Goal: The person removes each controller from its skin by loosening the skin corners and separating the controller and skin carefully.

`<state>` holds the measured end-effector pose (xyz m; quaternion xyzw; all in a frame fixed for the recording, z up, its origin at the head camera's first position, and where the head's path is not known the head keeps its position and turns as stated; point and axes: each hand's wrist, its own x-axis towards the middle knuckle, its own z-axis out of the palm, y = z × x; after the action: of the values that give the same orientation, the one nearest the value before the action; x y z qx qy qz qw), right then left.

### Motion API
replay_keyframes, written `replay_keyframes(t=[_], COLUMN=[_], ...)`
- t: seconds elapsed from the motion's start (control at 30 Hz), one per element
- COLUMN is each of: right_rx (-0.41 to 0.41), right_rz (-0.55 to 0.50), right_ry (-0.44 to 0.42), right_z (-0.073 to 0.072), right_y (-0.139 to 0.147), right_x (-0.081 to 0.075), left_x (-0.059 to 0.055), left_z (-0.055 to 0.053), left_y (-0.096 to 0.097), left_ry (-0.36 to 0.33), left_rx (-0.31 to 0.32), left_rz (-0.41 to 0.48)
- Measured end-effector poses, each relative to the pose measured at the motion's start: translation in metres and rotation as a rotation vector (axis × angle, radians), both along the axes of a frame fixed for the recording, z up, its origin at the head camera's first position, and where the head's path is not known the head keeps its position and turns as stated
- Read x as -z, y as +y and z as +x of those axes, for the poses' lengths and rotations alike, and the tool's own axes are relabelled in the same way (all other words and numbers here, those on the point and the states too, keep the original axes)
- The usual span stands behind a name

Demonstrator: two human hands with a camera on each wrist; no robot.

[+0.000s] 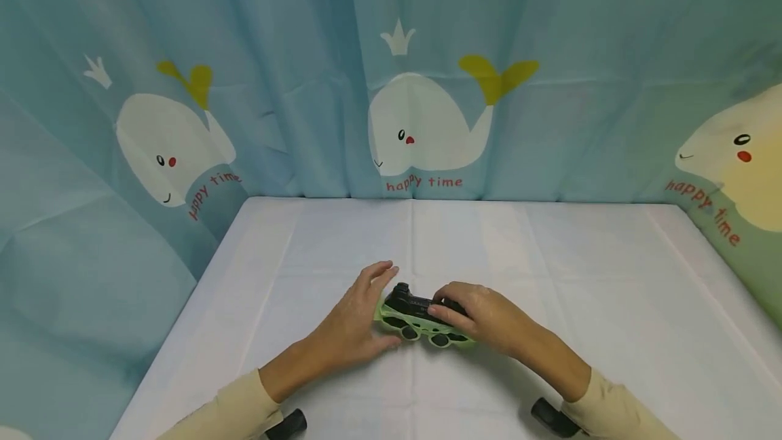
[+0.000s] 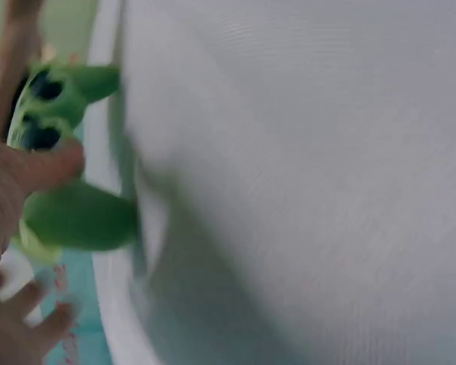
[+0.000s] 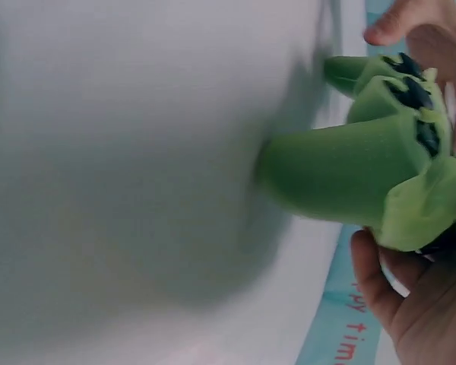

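Observation:
A black game controller [image 1: 411, 303] in a light green silicone cover [image 1: 421, 326] is held over the white table, its two handles covered in green. The right hand [image 1: 491, 318] grips its right end, with thumb and fingers across the black face. Around the left end, the left hand [image 1: 348, 328] spreads its fingers, the thumb low beside the cover and the fingertips pointing past the controller. In the left wrist view its thumb overlaps the green cover [image 2: 80, 217]. The right wrist view shows the right fingers behind the near handle [image 3: 342, 167].
The white tabletop [image 1: 550, 257] runs back to a blue curtain [image 1: 293, 87] printed with whales. Black cylindrical devices [image 1: 552, 417] show at both wrists, below beige sleeves [image 1: 617, 406].

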<state>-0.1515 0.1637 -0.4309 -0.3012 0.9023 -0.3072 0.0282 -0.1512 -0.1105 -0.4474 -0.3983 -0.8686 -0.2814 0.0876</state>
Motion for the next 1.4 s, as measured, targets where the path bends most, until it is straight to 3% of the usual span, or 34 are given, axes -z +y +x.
replay_keyframes(t=[0.1, 0.17, 0.27, 0.37, 0.5, 0.6, 0.7, 0.93, 1.07, 1.13, 1.3, 1.4], right_rx=[0.06, 0.107, 0.137, 0.083, -0.018, -0.035, -0.038, -0.087, -0.047, -0.013, 0.072, 0.09], right_rz=[0.032, 0.039, 0.017, -0.036, -0.098, -0.132, -0.157, -0.133, -0.066, -0.07, -0.209, -0.249], right_ry=[-0.034, -0.038, 0.059, 0.242, 0.448, 0.493, 0.49, 0.505, 0.493, 0.415, 0.174, 0.093], right_z=[0.006, 0.014, 0.03, 0.042, 0.045, 0.041, 0.037, 0.03, 0.029, 0.029, 0.029, 0.027], right_y=[0.006, 0.014, 0.028, 0.038, 0.04, 0.041, 0.044, 0.046, 0.045, 0.044, 0.044, 0.046], right_x=[0.0, 0.002, 0.007, 0.014, 0.022, 0.025, 0.025, 0.028, 0.027, 0.026, 0.022, 0.021], left_x=[-0.001, 0.0, 0.002, 0.005, 0.009, 0.01, 0.012, 0.02, 0.02, 0.019, 0.012, 0.009], left_z=[-0.003, -0.004, -0.003, -0.001, 0.003, 0.003, 0.0, -0.001, 0.003, 0.004, 0.007, 0.01], left_y=[-0.005, -0.008, -0.011, -0.014, -0.021, -0.023, -0.022, -0.022, -0.017, -0.015, -0.01, -0.01], left_ry=[-0.25, -0.302, -0.254, -0.148, -0.001, 0.083, 0.132, 0.238, 0.128, 0.051, -0.083, -0.157], left_rx=[-0.053, -0.065, -0.074, -0.081, -0.07, -0.036, -0.02, -0.053, -0.073, -0.095, -0.17, -0.189], left_rz=[0.05, 0.054, 0.036, 0.023, 0.017, 0.008, -0.018, -0.052, -0.049, -0.041, -0.042, -0.09])
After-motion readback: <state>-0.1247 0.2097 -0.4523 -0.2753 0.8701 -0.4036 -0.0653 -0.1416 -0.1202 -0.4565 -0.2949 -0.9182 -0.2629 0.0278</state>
